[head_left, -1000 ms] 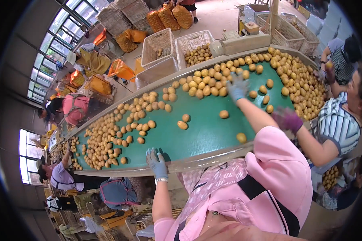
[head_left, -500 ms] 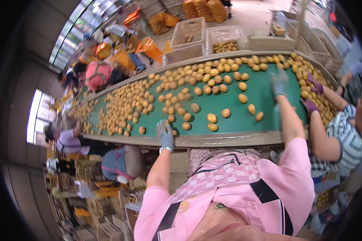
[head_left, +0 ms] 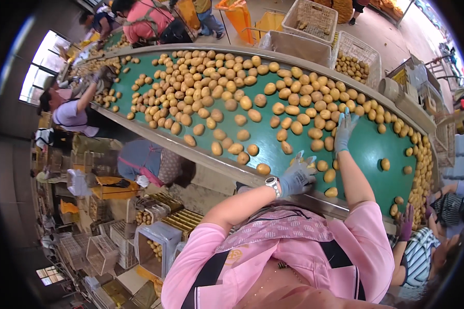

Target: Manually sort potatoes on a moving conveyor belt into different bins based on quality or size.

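remotely, i logged: potatoes (head_left: 206,91), massed toward the far edge of the green belt (head_left: 367,157); left hand (head_left: 298,177), by the near edge, grip i couldn't tell; right hand (head_left: 346,130), fingers extended, clamped on nothing, beside potatoes, seemingly as a barrier.

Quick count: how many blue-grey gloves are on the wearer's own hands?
2. One is on the left hand, at the near side of the green belt; the other is on the right hand, farther out beside the potatoes. Neither glove is hidden.
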A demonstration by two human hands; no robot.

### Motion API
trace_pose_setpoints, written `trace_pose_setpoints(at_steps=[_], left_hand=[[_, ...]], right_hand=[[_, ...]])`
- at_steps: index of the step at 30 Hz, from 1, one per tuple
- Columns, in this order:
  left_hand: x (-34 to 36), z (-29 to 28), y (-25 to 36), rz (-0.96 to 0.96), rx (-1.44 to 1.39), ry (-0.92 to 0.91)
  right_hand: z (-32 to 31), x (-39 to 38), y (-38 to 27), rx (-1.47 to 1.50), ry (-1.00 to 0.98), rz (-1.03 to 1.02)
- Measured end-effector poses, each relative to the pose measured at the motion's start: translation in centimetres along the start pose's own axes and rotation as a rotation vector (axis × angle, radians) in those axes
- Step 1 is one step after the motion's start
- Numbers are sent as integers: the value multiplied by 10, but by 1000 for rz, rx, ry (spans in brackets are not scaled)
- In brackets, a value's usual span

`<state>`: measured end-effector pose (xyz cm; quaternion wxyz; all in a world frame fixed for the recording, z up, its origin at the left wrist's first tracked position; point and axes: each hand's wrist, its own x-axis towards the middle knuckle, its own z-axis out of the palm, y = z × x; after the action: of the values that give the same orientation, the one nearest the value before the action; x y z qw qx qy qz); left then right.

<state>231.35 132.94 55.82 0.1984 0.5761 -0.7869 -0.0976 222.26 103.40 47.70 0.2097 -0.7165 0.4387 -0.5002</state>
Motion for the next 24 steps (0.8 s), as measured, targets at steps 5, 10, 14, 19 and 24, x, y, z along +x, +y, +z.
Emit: trace_pose_setpoints(at_steps=[5, 10, 14, 19, 24], left_hand=[[-106, -48, -148, -26, 51, -58], [-230, -133, -290, 52, -3, -62], [-315, -182, -385, 39, -43, -19], [-429, -226, -520, -491, -1270, -37], [-538, -333, -674, -643, 77, -764]], right_hand=[[110, -82, -151, 28, -336, 47], [260, -138, -287, 55, -532, 145], [368, -172, -365, 24, -419, 206], [506, -214, -427, -10, -660, -18], [710, -235, -537, 419, -832, -176]])
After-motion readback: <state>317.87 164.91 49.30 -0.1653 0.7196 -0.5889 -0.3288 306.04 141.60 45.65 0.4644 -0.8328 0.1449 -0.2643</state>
